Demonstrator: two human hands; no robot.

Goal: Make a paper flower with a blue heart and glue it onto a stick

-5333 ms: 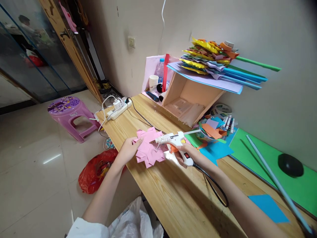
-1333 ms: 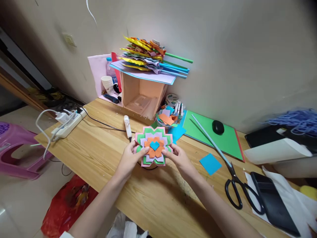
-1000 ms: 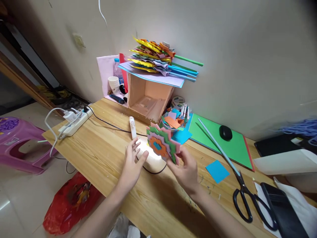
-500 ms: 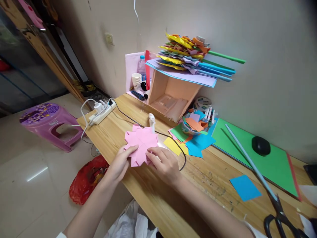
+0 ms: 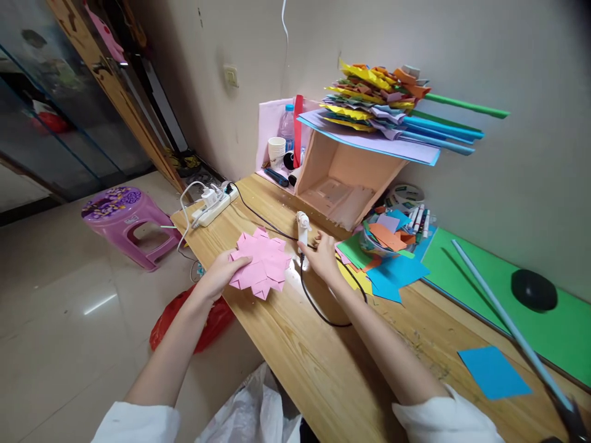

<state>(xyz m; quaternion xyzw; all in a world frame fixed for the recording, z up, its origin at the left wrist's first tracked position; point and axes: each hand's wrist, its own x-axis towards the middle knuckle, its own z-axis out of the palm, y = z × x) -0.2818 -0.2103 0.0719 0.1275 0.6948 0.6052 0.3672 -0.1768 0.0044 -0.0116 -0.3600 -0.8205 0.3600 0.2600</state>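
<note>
A layered paper flower (image 5: 261, 264) lies pink back side up on the wooden table (image 5: 295, 344). My left hand (image 5: 220, 274) pinches its left edge. My right hand (image 5: 319, 258) reaches to the white glue gun (image 5: 302, 229) that lies just beyond the flower; its fingers curl against the gun's handle and touch it. The gun's black cord (image 5: 318, 307) loops across the table under my right forearm.
A white power strip (image 5: 213, 206) sits at the table's left end. An open wooden box (image 5: 344, 184) carries a stack of coloured paper pieces (image 5: 378, 101). Paper scraps (image 5: 383, 258), markers (image 5: 418, 218), a green sheet (image 5: 498, 301) with a black mouse (image 5: 533, 289), a blue square (image 5: 493, 372). Purple stool (image 5: 122, 215) and red bag (image 5: 203, 320) on the floor.
The flower was turned from coloured face up to pink back up and laid down. My right hand has left it and reached to the glue gun. The view swung left.
</note>
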